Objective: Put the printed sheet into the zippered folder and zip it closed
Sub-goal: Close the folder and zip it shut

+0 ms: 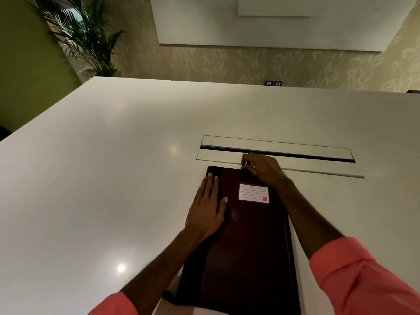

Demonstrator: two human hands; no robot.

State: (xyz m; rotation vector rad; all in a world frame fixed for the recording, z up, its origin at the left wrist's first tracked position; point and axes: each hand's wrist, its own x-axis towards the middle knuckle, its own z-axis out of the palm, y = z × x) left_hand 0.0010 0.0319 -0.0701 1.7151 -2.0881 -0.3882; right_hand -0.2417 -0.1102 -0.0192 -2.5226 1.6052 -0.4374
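Observation:
A dark brown zippered folder (247, 242) lies flat and closed on the white table (102, 178), its long side running away from me. A white lined label (253, 193) sits near its far end. My left hand (208, 210) rests flat on the folder's left side, fingers spread and pointing away. My right hand (261, 167) is curled at the folder's far edge, fingertips pinched together there, seemingly on the zipper pull, which is hidden by the fingers. No printed sheet shows.
A long cable slot with a metal flap (276, 151) is set into the table just beyond the folder. A potted palm (86, 37) stands past the far left corner. Wall sockets (273, 83) sit behind the far edge.

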